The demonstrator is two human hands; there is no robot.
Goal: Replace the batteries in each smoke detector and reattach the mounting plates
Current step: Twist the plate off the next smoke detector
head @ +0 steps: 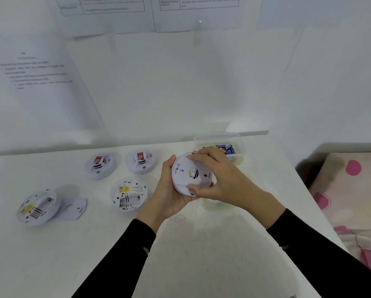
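Step in hand: mounting plate (185, 171) going back onto smoke detector (176, 184), held above counter (51, 254).
Left hand (169, 190) cups detector body from below.
Right hand (221, 175) curls fingers and thumb round plate rim.
Next, likely: twist plate until it locks, set unit down.
Open-backed detector (129, 194) on counter, bay looks empty.

A bedroom turned work spot — a white table (51, 254) under taped-up printed instruction sheets (36, 72), with pink-spotted bedding (350, 190) just beside it.

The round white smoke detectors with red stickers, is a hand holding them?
No, both red-stickered round white detectors lie untouched on the white table.
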